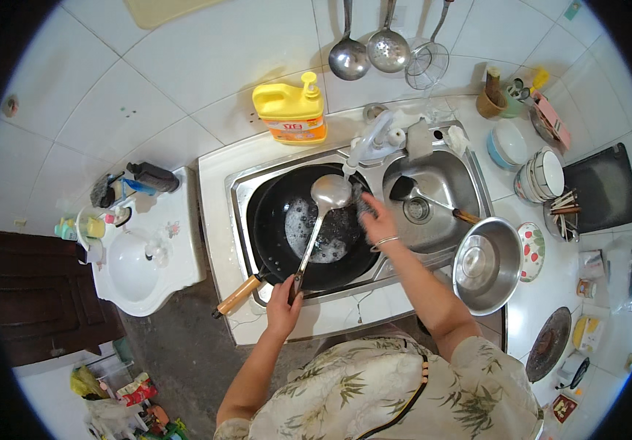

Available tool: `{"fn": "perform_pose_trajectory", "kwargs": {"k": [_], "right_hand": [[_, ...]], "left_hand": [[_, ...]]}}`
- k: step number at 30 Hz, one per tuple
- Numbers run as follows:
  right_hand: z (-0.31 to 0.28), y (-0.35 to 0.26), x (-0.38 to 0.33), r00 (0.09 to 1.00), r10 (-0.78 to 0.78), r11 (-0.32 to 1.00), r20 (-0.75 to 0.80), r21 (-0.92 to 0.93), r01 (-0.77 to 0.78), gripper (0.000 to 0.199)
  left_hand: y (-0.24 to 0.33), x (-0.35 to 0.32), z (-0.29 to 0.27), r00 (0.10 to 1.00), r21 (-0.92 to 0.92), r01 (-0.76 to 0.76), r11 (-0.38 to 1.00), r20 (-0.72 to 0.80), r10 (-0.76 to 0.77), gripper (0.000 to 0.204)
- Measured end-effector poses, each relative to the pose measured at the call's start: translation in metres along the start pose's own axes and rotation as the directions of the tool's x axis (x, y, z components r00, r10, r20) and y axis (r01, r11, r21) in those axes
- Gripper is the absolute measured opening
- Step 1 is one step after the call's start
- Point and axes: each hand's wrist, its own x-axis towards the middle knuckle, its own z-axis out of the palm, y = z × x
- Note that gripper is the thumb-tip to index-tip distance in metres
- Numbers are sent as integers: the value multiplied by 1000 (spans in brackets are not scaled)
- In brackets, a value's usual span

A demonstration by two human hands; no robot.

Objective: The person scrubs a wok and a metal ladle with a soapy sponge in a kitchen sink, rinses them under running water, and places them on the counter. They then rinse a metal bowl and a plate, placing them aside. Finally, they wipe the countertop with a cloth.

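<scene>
Left hand: my left hand [283,306] is closed around the lower end of the ladle's handle, at the near rim of the wok.
Ladle: a steel ladle [328,193], bowl facing up, held slanting over the wok; its bowl sits just below the tap spout.
Right hand: my right hand [379,221] reaches over the wok's right rim, fingers curled on a dark scrubbing pad [365,205] (I think it is a pad; the view is too small to be sure). A thin bangle is on that wrist.
Wok: a black wok [279,220] lies in the left basin of the sink [236,192], with foamy water at its bottom; its wooden handle [237,296] sticks out over the counter edge toward me.
Right basin: 1 dark spatula [426,199] lies across it, near the drain.
Tap: white tap [371,139] between the 2 basins.
Counter, right: a steel bowl [486,265] just beside the sink, a patterned plate [533,251] touching it, stacked bowls [540,174] further back.
Behind sink: a yellow detergent jug [291,111] against the wall; 2 ladles and 1 strainer [386,48] hang on the tiles.
Left: a small white washbasin [140,257], well apart from the sink.
</scene>
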Motion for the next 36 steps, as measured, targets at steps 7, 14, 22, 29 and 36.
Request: {"fn": "perform_pose_trajectory", "kwargs": {"k": [7, 14, 22, 29, 36], "right_hand": [[-17, 13, 3, 997, 50, 996, -67, -71, -55, 46], [7, -43, -43, 716, -401, 667, 572, -354, 656, 39], [23, -63, -34, 732, -284, 503, 619, -554, 663, 36], [7, -52, 19, 855, -282, 658, 436, -560, 503, 42], [-32, -36, 42, 959, 18, 984, 284, -172, 32, 44]], "left_hand": [[23, 20, -1, 999, 258, 1, 966, 35, -10, 49], [45, 28, -12, 991, 307, 23, 952, 117, -62, 49], [51, 33, -32, 996, 389, -1, 921, 82, -33, 47], [40, 12, -37, 993, 265, 48, 963, 90, -75, 47], [27, -32, 10, 729, -737, 665, 117, 607, -316, 36]]}}
